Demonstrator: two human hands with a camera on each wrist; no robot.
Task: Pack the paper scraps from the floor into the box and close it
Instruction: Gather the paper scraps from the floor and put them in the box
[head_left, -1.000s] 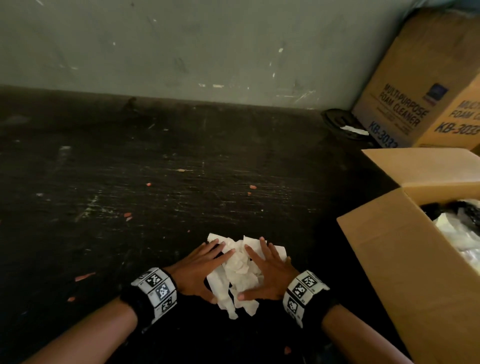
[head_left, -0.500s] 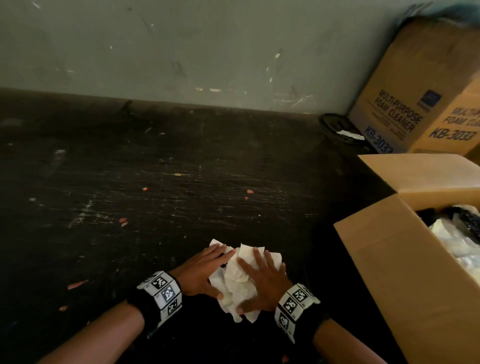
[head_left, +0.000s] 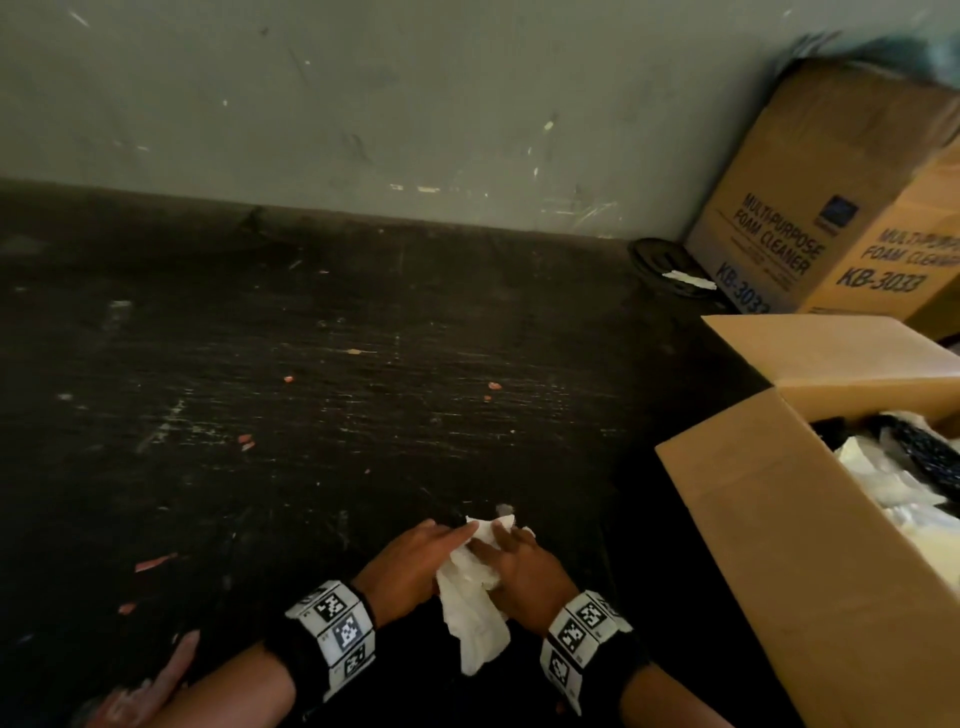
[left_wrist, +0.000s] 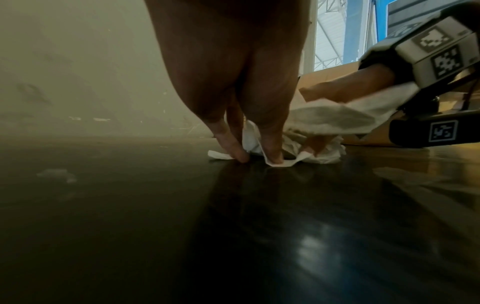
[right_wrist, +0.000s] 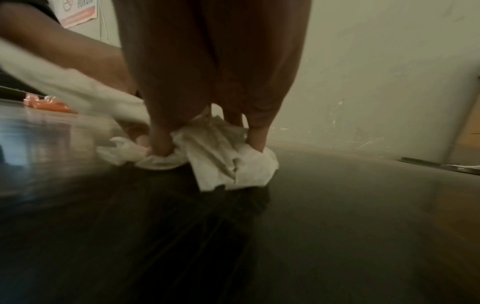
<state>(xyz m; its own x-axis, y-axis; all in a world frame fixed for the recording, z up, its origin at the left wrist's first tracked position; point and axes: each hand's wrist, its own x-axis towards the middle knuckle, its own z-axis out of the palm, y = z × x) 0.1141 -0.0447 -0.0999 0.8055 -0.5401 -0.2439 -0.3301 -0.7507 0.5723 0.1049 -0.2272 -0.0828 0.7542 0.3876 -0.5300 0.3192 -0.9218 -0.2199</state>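
Observation:
A wad of white paper scraps (head_left: 470, 597) is squeezed between my two hands low on the dark floor (head_left: 311, 415), one tail hanging toward me. My left hand (head_left: 410, 561) presses its left side with straight fingers. In the left wrist view those fingertips (left_wrist: 272, 158) stand on the floor on a paper edge (left_wrist: 283, 163). My right hand (head_left: 522, 566) presses the right side. In the right wrist view, the right hand's thumb and fingers (right_wrist: 257, 139) dig into the paper scraps (right_wrist: 221, 160). The open cardboard box (head_left: 779, 545) stands to the right, holding white paper and black items (head_left: 893, 467).
A closed carton printed "foam cleaner" (head_left: 810, 208) leans at the back right by the wall (head_left: 415, 104), a dark round object (head_left: 670, 270) beside it. Small orange bits (head_left: 493, 385) dot the floor. An orange tape dispenser (right_wrist: 46, 103) lies far left.
My hands have drawn together and back toward me, bunching the spread scraps into a narrower wad that now hangs partly between my wrists.

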